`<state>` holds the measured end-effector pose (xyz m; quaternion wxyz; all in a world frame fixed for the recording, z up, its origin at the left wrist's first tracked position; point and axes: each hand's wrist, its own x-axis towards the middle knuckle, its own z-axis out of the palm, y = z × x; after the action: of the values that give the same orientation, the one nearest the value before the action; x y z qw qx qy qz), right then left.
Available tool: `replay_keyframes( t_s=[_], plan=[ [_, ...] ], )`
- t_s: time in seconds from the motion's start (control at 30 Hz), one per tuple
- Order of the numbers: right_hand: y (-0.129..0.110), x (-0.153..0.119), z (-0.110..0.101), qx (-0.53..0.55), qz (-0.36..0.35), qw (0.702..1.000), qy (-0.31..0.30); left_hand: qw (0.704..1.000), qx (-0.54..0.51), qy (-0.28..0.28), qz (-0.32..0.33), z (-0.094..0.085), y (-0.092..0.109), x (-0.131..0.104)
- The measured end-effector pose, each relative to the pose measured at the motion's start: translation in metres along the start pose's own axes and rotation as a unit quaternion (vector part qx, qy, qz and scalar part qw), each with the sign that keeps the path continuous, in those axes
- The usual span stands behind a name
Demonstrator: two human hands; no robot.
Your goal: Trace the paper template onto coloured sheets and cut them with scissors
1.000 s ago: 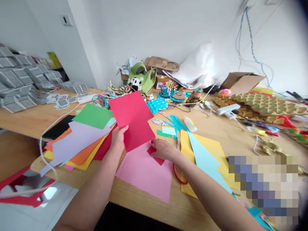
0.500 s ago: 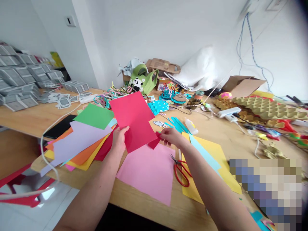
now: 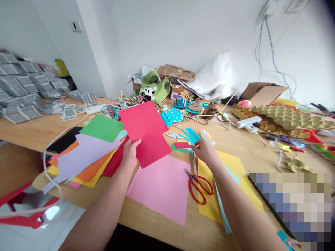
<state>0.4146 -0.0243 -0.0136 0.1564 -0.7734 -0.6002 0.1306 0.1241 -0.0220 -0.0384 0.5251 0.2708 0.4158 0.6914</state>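
Observation:
Raised over the table, a red sheet of paper with a notch cut from its right edge is pinched in my left hand. My right hand grips the end of a small red paper strip, above green and other coloured strips beside it. Below the red sheet lies a pink sheet. Red-handled scissors rest between the pink sheet and a yellow sheet, blades pointing up and left. My right forearm covers part of the yellow sheet and a light blue piece.
Coloured sheets are fanned out at the left, near a black phone and a white cable. Beyond my right hand are a glue bottle, blue strips and a fish cutout. Egg cartons lie at right.
My right hand has moved right with the small red strip, away from the red sheet toward the coloured strips. My left hand holds the red sheet in nearly the same place.

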Motion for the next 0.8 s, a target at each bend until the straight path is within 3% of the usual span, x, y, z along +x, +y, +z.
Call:
replay_keyframes(
  t_s=[0.13,0.2,0.33,0.43,0.53,0.67,0.8],
  plan=[
    [-0.008,-0.026,-0.011,0.022,-0.087,0.994,-0.069,1.000,0.007,-0.011,-0.013,0.004,0.000,-0.004],
    [-0.016,-0.040,-0.011,0.126,-0.085,0.982,-0.112,0.999,0.007,-0.026,-0.029,0.006,-0.001,-0.007],
    [-0.036,-0.065,0.000,0.334,-0.078,0.921,-0.183,0.994,0.014,-0.088,-0.064,0.009,-0.001,-0.013],
    [-0.047,-0.079,0.007,0.391,-0.088,0.898,-0.184,0.987,0.020,-0.143,-0.071,0.010,-0.001,-0.017],
    [-0.050,-0.087,0.009,0.409,-0.074,0.896,-0.154,0.973,0.032,-0.210,-0.096,0.010,0.000,-0.021],
    [-0.043,-0.092,0.004,0.416,-0.039,0.901,-0.115,0.938,0.071,-0.307,-0.143,0.007,0.000,-0.025],
    [-0.030,-0.097,-0.007,0.456,-0.013,0.885,-0.090,0.919,0.109,-0.345,-0.157,0.005,0.001,-0.026]
  ],
)
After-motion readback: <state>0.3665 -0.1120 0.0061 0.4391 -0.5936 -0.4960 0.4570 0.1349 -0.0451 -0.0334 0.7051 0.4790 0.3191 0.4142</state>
